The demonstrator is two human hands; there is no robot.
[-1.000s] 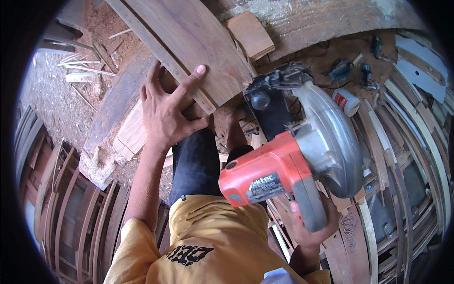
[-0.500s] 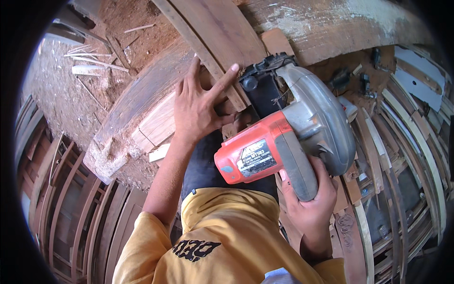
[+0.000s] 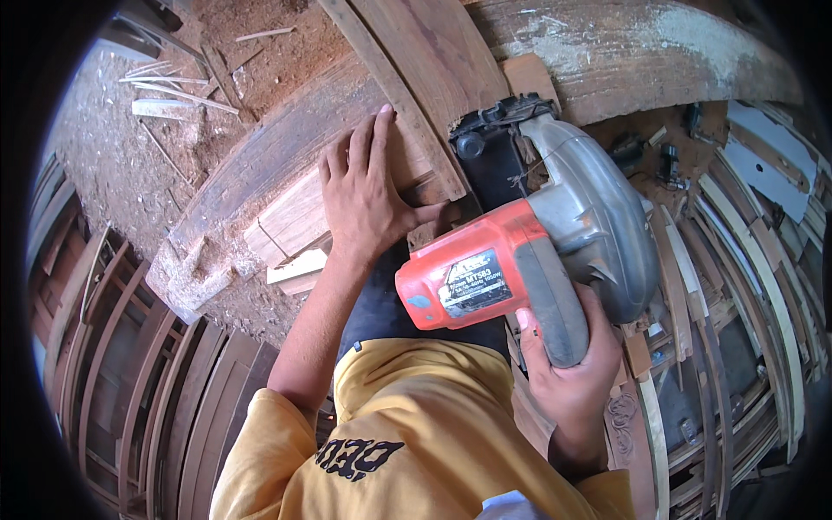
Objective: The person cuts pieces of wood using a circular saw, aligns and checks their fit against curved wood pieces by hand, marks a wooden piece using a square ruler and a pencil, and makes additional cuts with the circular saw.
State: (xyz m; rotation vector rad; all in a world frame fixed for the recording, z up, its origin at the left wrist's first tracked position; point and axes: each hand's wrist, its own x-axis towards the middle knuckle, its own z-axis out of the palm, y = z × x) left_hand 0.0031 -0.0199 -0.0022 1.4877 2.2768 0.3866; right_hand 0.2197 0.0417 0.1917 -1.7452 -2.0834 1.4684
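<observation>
Left fingers (image 3: 380,143) drawn together, thumb (image 3: 429,213) spread

Item count: one power saw (image 3: 550,217), one left hand (image 3: 362,199), one right hand (image 3: 576,373).
At the saw front: one board (image 3: 446,52), one strip (image 3: 390,87) along its edge. Elsewhere: one yellow shirt (image 3: 416,399), one carved panel (image 3: 622,425). Slats (image 3: 767,286) stacked at right: many, overlapping, exact number not determinable.

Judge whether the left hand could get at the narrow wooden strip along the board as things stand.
Probably yes: the left hand is close beside the wooden strip, with nothing visible between; the circular saw is to the hand's right.
</observation>
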